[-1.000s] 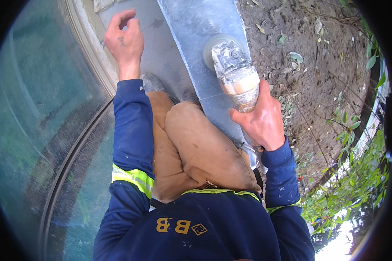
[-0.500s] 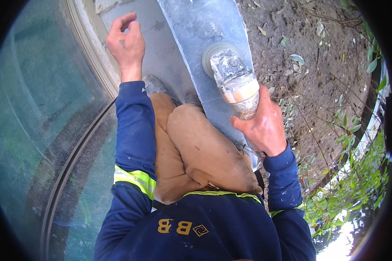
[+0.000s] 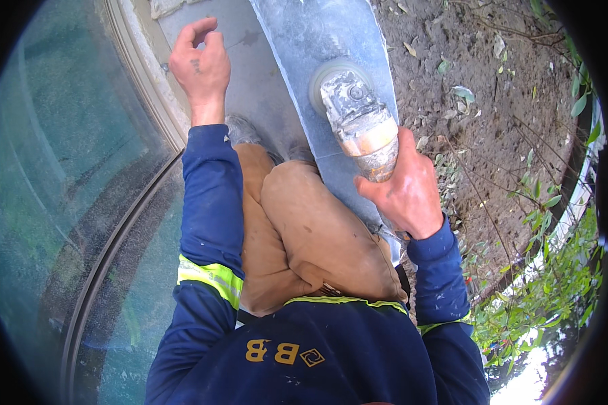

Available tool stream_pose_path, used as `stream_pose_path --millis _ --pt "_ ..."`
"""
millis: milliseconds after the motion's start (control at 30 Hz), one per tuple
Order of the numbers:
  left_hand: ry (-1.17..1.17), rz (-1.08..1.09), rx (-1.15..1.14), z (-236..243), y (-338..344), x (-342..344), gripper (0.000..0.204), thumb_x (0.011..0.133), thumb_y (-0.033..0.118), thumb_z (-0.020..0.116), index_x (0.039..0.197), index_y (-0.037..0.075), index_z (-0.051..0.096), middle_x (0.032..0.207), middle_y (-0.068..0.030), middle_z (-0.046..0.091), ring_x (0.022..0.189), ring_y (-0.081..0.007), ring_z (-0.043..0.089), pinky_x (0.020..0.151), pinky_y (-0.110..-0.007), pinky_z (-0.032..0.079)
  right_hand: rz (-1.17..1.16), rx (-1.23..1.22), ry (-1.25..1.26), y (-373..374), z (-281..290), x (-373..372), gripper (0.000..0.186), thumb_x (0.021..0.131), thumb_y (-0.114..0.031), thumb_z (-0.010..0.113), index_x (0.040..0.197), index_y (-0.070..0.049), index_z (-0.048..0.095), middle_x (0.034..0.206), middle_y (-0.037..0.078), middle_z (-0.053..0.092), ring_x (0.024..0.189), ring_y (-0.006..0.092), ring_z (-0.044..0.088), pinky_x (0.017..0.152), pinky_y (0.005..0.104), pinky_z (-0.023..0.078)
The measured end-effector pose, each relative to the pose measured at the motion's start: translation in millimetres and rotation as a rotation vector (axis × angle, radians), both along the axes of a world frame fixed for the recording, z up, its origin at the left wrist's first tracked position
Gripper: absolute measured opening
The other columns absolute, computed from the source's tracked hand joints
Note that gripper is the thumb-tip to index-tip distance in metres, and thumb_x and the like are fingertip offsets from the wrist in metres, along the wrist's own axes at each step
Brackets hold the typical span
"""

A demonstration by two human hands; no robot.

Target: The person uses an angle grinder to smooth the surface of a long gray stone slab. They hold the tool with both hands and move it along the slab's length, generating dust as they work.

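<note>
My right hand (image 3: 411, 192) is wrapped round the body of a dust-covered angle grinder (image 3: 361, 121). The grinder's round disc (image 3: 325, 77) lies flat against a long blue-grey stone slab (image 3: 317, 34), close to the slab's middle. Away to the left, my left hand (image 3: 201, 64) is raised with loosely bent fingers. A gap shows between its thumb and fingers, and I see nothing in it. Below that hand runs the grey paved strip; my left hand appears apart from the slab.
A glass pane (image 3: 67, 155) with a pale frame (image 3: 145, 74) stands along the left. Bare soil (image 3: 446, 81) with dry leaves borders the slab on the right, and leafy twigs (image 3: 547, 270) reach in there. My bent knees (image 3: 297, 196) are close to the slab's near end.
The grinder has shifted slightly left across the slab, with my right hand keeping its hold. My left hand keeps nearly the same pose, a little farther right in the picture.
</note>
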State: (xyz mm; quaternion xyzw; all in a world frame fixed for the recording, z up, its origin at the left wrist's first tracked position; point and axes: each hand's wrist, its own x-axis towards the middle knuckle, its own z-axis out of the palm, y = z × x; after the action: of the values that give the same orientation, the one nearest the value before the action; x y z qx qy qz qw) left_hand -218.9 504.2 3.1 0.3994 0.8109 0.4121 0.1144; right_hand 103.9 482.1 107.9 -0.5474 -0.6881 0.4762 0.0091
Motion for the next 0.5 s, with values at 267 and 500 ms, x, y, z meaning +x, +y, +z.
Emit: stream_pose_path --millis 267,500 --pt "-0.009 0.007 0.021 0.6 -0.4 -1.5 0.026 0.084 0.010 0.060 0.104 0.002 0.076 0.098 -0.0126 0.077 0.095 -0.0262 0.072 0.088 -0.037 0.054 -0.017 -0.009 -0.002 0.7 -0.2 -8.1 0.064 0.070 -0.019 0.081 0.118 0.007 0.048 0.090 0.031 0.069 0.084 0.0498 0.069 0.072 0.0536 0.057" --pt "-0.008 0.005 0.027 1.9 -1.2 -4.6 0.023 0.088 0.005 0.060 0.105 0.000 0.076 0.099 -0.0097 0.077 0.093 -0.0187 0.071 0.086 -0.031 0.054 0.009 -0.010 -0.002 0.3 -0.1 -9.0 0.061 0.071 -0.020 0.081 0.115 0.005 0.047 0.089 0.031 0.069 0.084 0.0500 0.069 0.072 0.0537 0.057"
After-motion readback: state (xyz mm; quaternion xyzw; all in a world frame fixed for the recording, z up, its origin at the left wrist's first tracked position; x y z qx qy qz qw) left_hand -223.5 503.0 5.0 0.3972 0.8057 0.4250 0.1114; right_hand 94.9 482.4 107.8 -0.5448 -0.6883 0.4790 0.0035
